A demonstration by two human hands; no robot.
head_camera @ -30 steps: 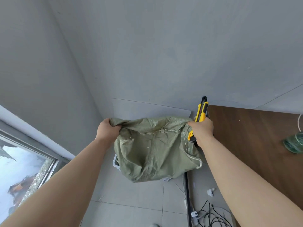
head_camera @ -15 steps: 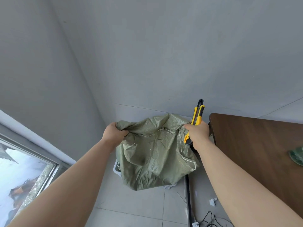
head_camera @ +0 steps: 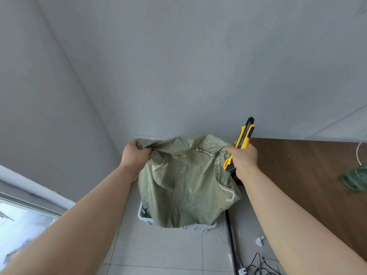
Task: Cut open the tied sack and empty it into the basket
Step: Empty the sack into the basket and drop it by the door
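Observation:
A green woven sack (head_camera: 186,187) hangs in the air between my two hands, limp and wrinkled. My left hand (head_camera: 134,155) grips its upper left corner. My right hand (head_camera: 243,157) pinches the upper right corner and also holds a yellow and black utility knife (head_camera: 243,139), which points up. Below the sack stands a white basket (head_camera: 142,215) on the floor. Only the basket's left and front rim show, and its inside is hidden by the sack.
A dark wooden table (head_camera: 307,175) stands to the right, with a green glass object (head_camera: 355,179) on it. Black cables (head_camera: 260,266) and white scraps (head_camera: 259,241) lie on the tiled floor. Grey walls meet in a corner behind, and a window (head_camera: 19,225) is at lower left.
Both hands have kept their grip on the sack's top corners and shifted slightly, and the sack still hangs over the basket. The view has tilted a little.

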